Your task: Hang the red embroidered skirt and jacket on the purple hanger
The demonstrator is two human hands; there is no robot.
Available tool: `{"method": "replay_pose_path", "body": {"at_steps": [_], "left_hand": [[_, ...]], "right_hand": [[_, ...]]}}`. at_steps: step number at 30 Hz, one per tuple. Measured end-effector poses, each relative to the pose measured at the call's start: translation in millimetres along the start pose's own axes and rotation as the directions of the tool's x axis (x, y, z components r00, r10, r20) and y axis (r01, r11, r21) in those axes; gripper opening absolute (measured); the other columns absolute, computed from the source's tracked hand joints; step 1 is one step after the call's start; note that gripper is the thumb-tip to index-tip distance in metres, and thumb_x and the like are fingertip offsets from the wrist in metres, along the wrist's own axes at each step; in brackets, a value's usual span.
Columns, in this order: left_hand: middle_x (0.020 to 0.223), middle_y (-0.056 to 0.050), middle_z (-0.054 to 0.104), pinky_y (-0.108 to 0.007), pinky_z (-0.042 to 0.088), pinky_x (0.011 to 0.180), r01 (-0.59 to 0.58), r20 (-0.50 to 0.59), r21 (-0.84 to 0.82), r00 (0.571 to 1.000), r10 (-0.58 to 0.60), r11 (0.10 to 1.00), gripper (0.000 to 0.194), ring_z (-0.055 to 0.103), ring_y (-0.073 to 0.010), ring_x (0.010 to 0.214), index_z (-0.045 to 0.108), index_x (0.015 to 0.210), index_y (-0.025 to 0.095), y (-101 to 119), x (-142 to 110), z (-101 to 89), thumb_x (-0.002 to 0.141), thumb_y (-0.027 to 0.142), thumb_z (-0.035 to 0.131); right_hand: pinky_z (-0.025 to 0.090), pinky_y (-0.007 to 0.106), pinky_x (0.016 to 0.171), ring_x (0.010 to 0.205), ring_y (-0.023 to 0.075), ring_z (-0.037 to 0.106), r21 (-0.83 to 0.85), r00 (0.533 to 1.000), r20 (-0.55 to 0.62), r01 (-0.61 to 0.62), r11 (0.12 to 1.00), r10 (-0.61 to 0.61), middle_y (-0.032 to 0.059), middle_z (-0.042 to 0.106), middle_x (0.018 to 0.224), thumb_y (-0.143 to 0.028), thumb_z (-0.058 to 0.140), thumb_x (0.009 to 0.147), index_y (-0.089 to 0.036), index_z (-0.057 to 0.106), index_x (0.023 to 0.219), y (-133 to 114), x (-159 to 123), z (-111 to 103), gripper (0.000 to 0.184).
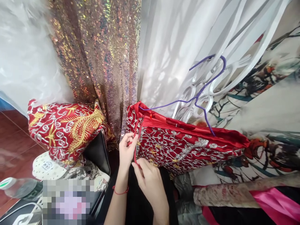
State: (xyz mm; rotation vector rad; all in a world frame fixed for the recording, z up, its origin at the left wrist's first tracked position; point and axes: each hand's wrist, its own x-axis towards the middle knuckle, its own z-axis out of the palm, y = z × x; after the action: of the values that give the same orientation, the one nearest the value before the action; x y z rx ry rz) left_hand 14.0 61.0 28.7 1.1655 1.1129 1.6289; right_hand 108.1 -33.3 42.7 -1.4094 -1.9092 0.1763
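Note:
A red skirt [164, 147] with silver and gold embroidery hangs across the middle, a purple wire hanger [203, 87] tucked into its red-lined top. Down its left side runs a slit edged by a narrow red strip [135, 150], which looks like a zipper tape. My left hand [127, 148], a thin red string round its wrist, pinches the skirt at this slit. Just below and to the right, my right hand [147, 175] has thumb and fingers closed on the lower part of the strip. Whether there is a zipper pull between the fingers is hidden.
Left stands a matching red embroidered piece [67, 131] beside a dark panel [99, 153]. Below it are a patterned cap [47, 164] and a plastic bottle [22, 187]. Sequined cloth [98, 47] hangs behind; a white scrolled metal frame [211, 90] and rolled fabric [217, 193] are at right.

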Motion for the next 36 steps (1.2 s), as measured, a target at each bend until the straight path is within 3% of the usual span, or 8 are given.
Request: {"method": "replay_pose_path", "body": {"at_steps": [4,9,15,20,27,32,34,36], "left_hand": [[0.059,0.009,0.033,-0.017,0.029,0.05,-0.053,-0.076,-0.025,0.996,0.051,0.998,0.032,0.031,-0.0056,0.052,0.063,0.09,0.018,4,-9,-2.9,0.085,0.049,0.071],[0.059,0.008,0.038,-0.015,0.028,0.047,0.042,-0.108,-0.234,0.992,-0.068,0.971,0.036,0.031,-0.0037,0.05,0.065,0.093,0.018,9,-28,-10.8,0.081,0.049,0.077],[0.06,0.007,0.047,-0.012,0.03,0.045,0.087,-0.115,-0.461,0.981,-0.157,0.883,0.039,0.033,-0.0018,0.048,0.069,0.091,0.016,14,-39,-16.2,0.073,0.046,0.084],[0.076,0.001,0.065,-0.014,0.047,0.057,0.081,-0.1,-0.402,0.986,-0.132,0.912,0.037,0.056,-0.0057,0.061,0.071,0.094,0.018,12,-44,-20.4,0.075,0.048,0.082],[0.087,-0.004,0.073,-0.021,0.055,0.074,0.089,-0.009,-0.302,0.995,-0.096,0.949,0.035,0.068,-0.0133,0.076,0.072,0.099,0.019,7,-44,-23.9,0.078,0.047,0.08],[0.084,-0.003,0.072,-0.019,0.05,0.063,0.096,0.057,-0.246,0.995,-0.084,0.965,0.034,0.06,-0.0091,0.064,0.074,0.099,0.02,10,-44,-23.3,0.078,0.046,0.08],[0.075,0.0,0.067,-0.018,0.045,0.058,0.097,0.058,-0.236,0.995,-0.085,0.967,0.032,0.05,-0.0065,0.055,0.075,0.098,0.02,12,-44,-24.0,0.078,0.045,0.08],[0.068,0.002,0.062,-0.018,0.042,0.056,0.098,0.039,-0.238,0.995,-0.092,0.966,0.031,0.041,-0.0052,0.051,0.075,0.097,0.021,14,-44,-25.6,0.078,0.045,0.08]], "right_hand": [[0.044,0.023,0.059,0.063,0.0117,0.059,0.305,0.982,-0.188,0.058,0.951,0.001,0.0002,0.06,0.071,-0.022,0.048,0.101,-0.021,0.058,0.079,-15,4,-27,0.025],[0.054,0.024,0.068,0.073,0.0123,0.068,0.565,0.931,-0.366,0.229,0.793,-0.008,0.0029,0.074,0.089,-0.016,0.052,0.098,-0.022,0.066,0.095,-15,43,-16,0.016],[0.056,0.033,0.086,0.097,0.0182,0.07,0.478,0.956,-0.293,0.134,0.868,0.013,0.0072,0.074,0.104,-0.026,0.052,0.099,-0.021,0.063,0.105,-8,66,8,0.014],[0.054,0.041,0.087,0.085,0.0209,0.068,0.372,0.978,-0.207,0.097,0.923,-0.019,0.004,0.07,0.09,-0.036,0.057,0.094,-0.019,0.047,0.129,-10,60,14,0.04],[0.054,0.041,0.089,0.089,0.0197,0.067,0.348,0.957,-0.288,0.133,0.928,-0.029,0.0053,0.068,0.098,-0.025,0.057,0.094,-0.022,0.047,0.129,-8,52,13,0.037],[0.051,0.047,0.099,0.115,0.0245,0.061,0.338,0.895,-0.446,0.195,0.921,-0.026,0.0117,0.062,0.121,-0.022,0.057,0.09,-0.022,0.049,0.129,-6,47,13,0.039],[0.05,0.046,0.1,0.117,0.0244,0.059,0.422,0.827,-0.557,0.197,0.885,0.081,0.0114,0.06,0.12,-0.023,0.055,0.091,-0.023,0.054,0.121,-3,49,20,0.029],[0.051,0.043,0.096,0.108,0.0217,0.062,0.585,0.793,-0.552,0.148,0.797,0.258,0.0086,0.063,0.111,-0.023,0.051,0.092,-0.024,0.057,0.111,2,52,30,0.02]]}}
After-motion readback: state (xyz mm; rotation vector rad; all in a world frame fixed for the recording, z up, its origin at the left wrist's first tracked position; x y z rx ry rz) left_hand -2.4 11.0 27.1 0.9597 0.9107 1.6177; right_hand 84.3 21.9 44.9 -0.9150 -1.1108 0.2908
